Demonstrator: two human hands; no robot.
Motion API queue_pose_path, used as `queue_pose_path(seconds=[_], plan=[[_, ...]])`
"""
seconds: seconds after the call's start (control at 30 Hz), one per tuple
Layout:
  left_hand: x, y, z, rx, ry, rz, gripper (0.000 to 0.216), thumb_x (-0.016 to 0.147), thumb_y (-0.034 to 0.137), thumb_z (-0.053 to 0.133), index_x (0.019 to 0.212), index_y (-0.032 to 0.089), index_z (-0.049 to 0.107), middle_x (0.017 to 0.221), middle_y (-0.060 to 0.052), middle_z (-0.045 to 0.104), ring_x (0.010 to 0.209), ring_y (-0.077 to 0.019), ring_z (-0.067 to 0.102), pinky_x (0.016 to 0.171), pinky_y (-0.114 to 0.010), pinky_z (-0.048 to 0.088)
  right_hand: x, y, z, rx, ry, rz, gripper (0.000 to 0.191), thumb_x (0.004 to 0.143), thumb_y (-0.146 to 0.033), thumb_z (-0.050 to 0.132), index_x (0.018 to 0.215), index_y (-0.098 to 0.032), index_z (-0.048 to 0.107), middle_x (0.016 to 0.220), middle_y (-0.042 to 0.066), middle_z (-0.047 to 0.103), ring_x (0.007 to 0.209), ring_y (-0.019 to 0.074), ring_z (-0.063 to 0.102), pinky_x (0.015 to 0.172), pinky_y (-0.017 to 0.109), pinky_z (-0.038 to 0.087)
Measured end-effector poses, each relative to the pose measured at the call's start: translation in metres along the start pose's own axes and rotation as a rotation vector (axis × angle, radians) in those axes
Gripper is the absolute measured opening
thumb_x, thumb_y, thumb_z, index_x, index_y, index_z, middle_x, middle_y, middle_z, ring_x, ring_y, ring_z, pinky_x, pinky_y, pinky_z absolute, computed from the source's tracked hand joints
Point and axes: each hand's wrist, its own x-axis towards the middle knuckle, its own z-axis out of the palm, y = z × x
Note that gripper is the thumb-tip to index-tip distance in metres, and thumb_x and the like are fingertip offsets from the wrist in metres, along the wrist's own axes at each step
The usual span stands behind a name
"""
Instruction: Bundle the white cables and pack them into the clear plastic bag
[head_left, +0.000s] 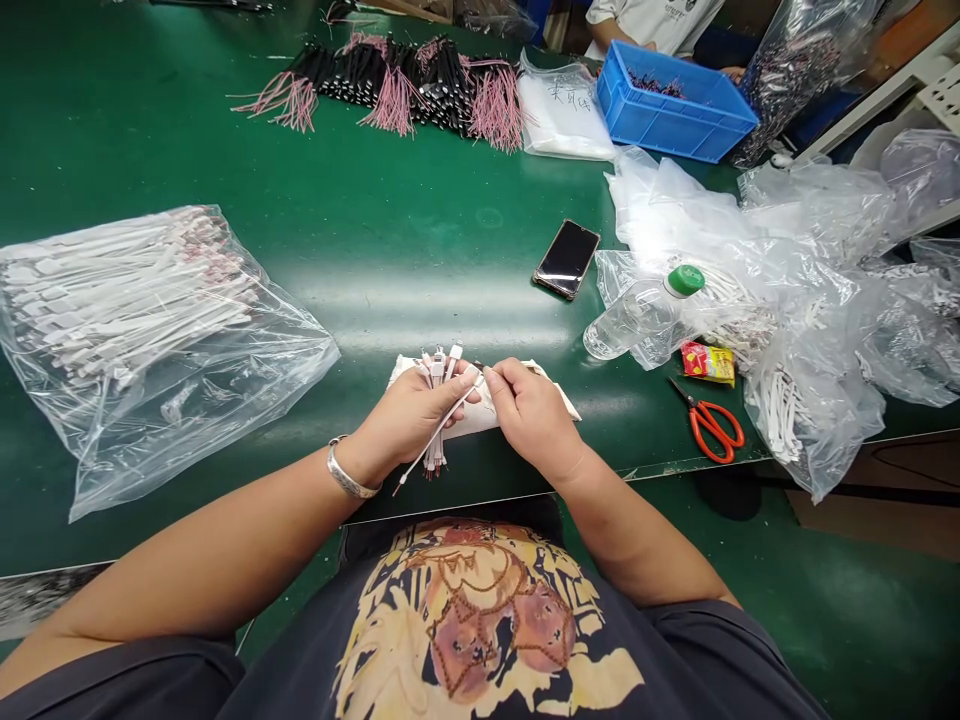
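Note:
My left hand (409, 405) is closed around a small bundle of short white cables (435, 455). Their white plugs stick up above the fingers and their bare wire ends hang below. One white cable (420, 458) lies slantwise across the bundle, its upper end under my left thumb. My right hand (536, 420) is closed in a pinch at that upper end, fingertips almost touching my left thumb. What sits between the right fingertips is too small to make out. Beneath both hands, a flat white bag or cloth (480, 422) lies on the green table (420, 230).
On the left lies a clear bag of white cables (135, 300). Toward the right are a phone (568, 258), a plastic bottle (634, 318), red-handled scissors (716, 430) and cable-filled bags (795, 400). Black-and-pink wire bundles (390, 85) and a blue bin (675, 120) stand farther back, near another person (656, 25).

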Motion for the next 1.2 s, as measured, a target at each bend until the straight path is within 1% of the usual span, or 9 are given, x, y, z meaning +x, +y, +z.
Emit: queue_pose_path(seconds=[0.13, 0.27, 0.33, 0.4, 0.57, 0.8, 0.97, 1.13, 1.2], plan=[[0.001, -0.001, -0.001, 0.001, -0.018, -0.006, 0.026, 0.078, 0.041, 0.064, 0.081, 0.016, 0.056, 0.070, 0.001, 0.057, 0.051, -0.0054, 0.042, 0.049, -0.020, 0.032, 0.004, 0.008, 0.002, 0.275, -0.111, 0.061, 0.031, 0.092, -0.041, 0.039, 0.069, -0.021, 0.045, 0.060, -0.003, 0.049, 0.058, 0.0114, 0.045, 0.057, 0.023, 0.033], [0.002, -0.002, 0.000, -0.015, -0.016, -0.054, 0.026, 0.076, 0.040, 0.066, 0.083, 0.017, 0.056, 0.068, 0.002, 0.057, 0.051, -0.0059, 0.044, 0.049, -0.020, 0.032, 0.006, 0.014, -0.001, 0.615, -0.332, 0.250, 0.031, 0.089, -0.047, 0.041, 0.071, -0.021, 0.044, 0.049, -0.007, 0.043, 0.040, 0.0084, 0.036, 0.043, 0.022, 0.027], [0.002, -0.002, 0.001, -0.008, -0.017, -0.063, 0.027, 0.075, 0.040, 0.067, 0.083, 0.017, 0.056, 0.067, 0.003, 0.057, 0.051, -0.0060, 0.044, 0.049, -0.020, 0.033, 0.006, 0.015, -0.002, 0.691, -0.367, 0.290, 0.030, 0.088, -0.048, 0.042, 0.073, -0.022, 0.045, 0.048, -0.008, 0.042, 0.037, 0.0080, 0.033, 0.040, 0.021, 0.025], [0.002, -0.002, 0.001, -0.002, -0.022, -0.061, 0.027, 0.075, 0.041, 0.067, 0.083, 0.017, 0.057, 0.068, 0.002, 0.057, 0.051, -0.0059, 0.044, 0.050, -0.020, 0.033, 0.004, 0.016, -0.002, 0.649, -0.306, 0.246, 0.031, 0.089, -0.047, 0.042, 0.072, -0.021, 0.046, 0.050, -0.007, 0.043, 0.041, 0.0082, 0.036, 0.043, 0.021, 0.028], [0.001, 0.000, 0.001, -0.025, -0.024, -0.080, 0.028, 0.076, 0.041, 0.067, 0.084, 0.017, 0.056, 0.068, 0.002, 0.058, 0.051, -0.0052, 0.045, 0.050, -0.019, 0.032, 0.000, 0.014, -0.001, 0.257, -0.055, 0.029, 0.031, 0.092, -0.041, 0.040, 0.071, -0.020, 0.050, 0.063, -0.002, 0.052, 0.062, 0.0115, 0.047, 0.060, 0.023, 0.035], [0.000, -0.001, 0.002, -0.022, -0.016, -0.056, 0.028, 0.075, 0.041, 0.067, 0.083, 0.016, 0.056, 0.068, 0.002, 0.058, 0.051, -0.0057, 0.044, 0.050, -0.020, 0.032, -0.003, 0.009, 0.000, 0.004, -0.017, -0.025, 0.029, 0.094, -0.037, 0.035, 0.075, -0.021, 0.050, 0.068, 0.001, 0.056, 0.066, 0.0140, 0.049, 0.065, 0.025, 0.034], [0.000, -0.003, 0.001, 0.022, -0.006, -0.033, 0.029, 0.076, 0.044, 0.066, 0.081, 0.016, 0.057, 0.068, 0.002, 0.058, 0.051, -0.0058, 0.045, 0.051, -0.020, 0.033, -0.001, 0.011, 0.002, 0.105, -0.043, 0.001, 0.030, 0.093, -0.038, 0.038, 0.070, -0.021, 0.047, 0.065, -0.001, 0.053, 0.065, 0.0134, 0.047, 0.064, 0.025, 0.035], [0.000, 0.000, 0.001, 0.035, -0.007, -0.051, 0.028, 0.077, 0.041, 0.066, 0.086, 0.017, 0.058, 0.069, 0.002, 0.059, 0.052, -0.0057, 0.046, 0.051, -0.019, 0.035, 0.001, 0.015, -0.005, 0.502, -0.285, 0.166, 0.032, 0.091, -0.046, 0.038, 0.072, -0.021, 0.046, 0.051, -0.006, 0.043, 0.047, 0.0104, 0.040, 0.050, 0.022, 0.033], [-0.001, 0.001, 0.001, 0.029, -0.010, -0.038, 0.026, 0.077, 0.040, 0.066, 0.088, 0.017, 0.059, 0.070, 0.001, 0.059, 0.054, -0.0058, 0.047, 0.052, -0.019, 0.036, 0.000, 0.014, -0.009, 0.527, -0.266, 0.158, 0.032, 0.092, -0.046, 0.038, 0.073, -0.021, 0.046, 0.050, -0.006, 0.043, 0.047, 0.0101, 0.040, 0.051, 0.022, 0.033]])
